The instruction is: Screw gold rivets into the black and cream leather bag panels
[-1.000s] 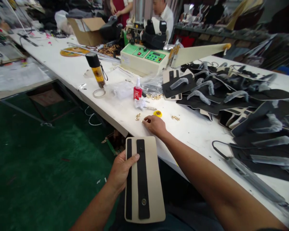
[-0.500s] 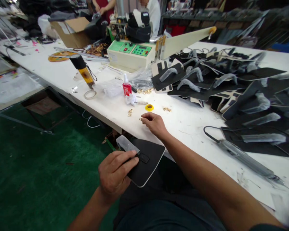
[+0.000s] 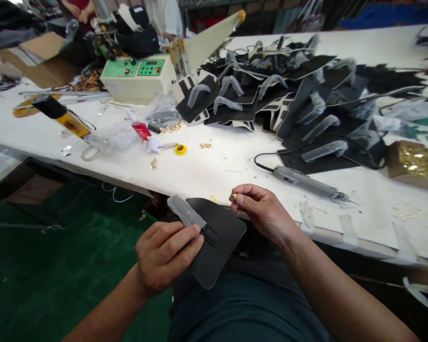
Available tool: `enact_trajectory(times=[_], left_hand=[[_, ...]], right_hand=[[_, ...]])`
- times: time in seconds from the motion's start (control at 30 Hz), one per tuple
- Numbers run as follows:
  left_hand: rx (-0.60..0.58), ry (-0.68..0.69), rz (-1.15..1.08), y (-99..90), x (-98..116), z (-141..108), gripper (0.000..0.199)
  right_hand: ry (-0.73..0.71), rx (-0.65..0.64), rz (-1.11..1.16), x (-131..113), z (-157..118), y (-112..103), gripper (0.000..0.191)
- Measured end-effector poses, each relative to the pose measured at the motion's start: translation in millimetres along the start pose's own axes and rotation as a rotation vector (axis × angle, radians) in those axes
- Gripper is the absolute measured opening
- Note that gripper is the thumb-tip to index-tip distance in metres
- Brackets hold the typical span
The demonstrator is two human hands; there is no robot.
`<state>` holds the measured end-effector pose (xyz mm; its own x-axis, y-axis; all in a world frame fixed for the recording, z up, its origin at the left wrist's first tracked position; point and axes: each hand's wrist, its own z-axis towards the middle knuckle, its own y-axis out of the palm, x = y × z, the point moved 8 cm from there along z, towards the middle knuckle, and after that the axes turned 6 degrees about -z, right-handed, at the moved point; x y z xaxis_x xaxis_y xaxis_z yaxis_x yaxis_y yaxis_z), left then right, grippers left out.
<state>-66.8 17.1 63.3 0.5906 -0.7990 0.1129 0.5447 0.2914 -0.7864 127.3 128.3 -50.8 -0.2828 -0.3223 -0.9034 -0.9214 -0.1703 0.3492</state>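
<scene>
My left hand point(image 3: 169, 254) grips a black leather panel point(image 3: 223, 237) over my lap, fingers on top near a stitched tab. A strap point(image 3: 183, 211) in clear plastic wrap runs from that tab toward the panel's far left edge. Just right of the panel, my right hand point(image 3: 260, 209) pinches a small gold metal fitting point(image 3: 233, 195) between thumb and fingertips, apart from the leather. Small groups of similar gold fittings point(image 3: 206, 146) lie on the white table point(image 3: 207, 173), near a yellow ring-shaped piece point(image 3: 180, 149).
A grey electric screwdriver point(image 3: 303, 181) with a black cord lies at right. Behind it is a pile of black panels point(image 3: 235, 109) with wrapped straps. A red bottle point(image 3: 141, 130), a pale green machine point(image 3: 139, 78) and a box of gold parts point(image 3: 421, 161) also stand on the table.
My right hand has come back from the loose fittings toward the panel, carrying the gold fitting. My left hand keeps its hold on the panel. The view has turned to the right.
</scene>
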Motion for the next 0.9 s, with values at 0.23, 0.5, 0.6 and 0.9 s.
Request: enact_trajectory(times=[0.23, 0.5, 0.6, 0.9], left_hand=[[-0.021, 0.085, -0.065, 22.7, 27, 30, 0.019], [-0.118, 0.132, -0.18, 49.7, 47, 54, 0.03], [-0.114, 0.16, -0.168, 50.5, 55, 63, 0.027], [-0.143, 0.181, -0.139, 51.4, 63, 68, 0.025]], right_hand=[[-0.051, 0.007, 0.065, -11, -43, -38, 0.026], [-0.128, 0.033, -0.039, -33, -73, -74, 0.024], [-0.188, 0.006, -0.21, -53, -87, -72, 0.02], [-0.283, -0.218, -0.456, -72, -98, -46, 0.006]])
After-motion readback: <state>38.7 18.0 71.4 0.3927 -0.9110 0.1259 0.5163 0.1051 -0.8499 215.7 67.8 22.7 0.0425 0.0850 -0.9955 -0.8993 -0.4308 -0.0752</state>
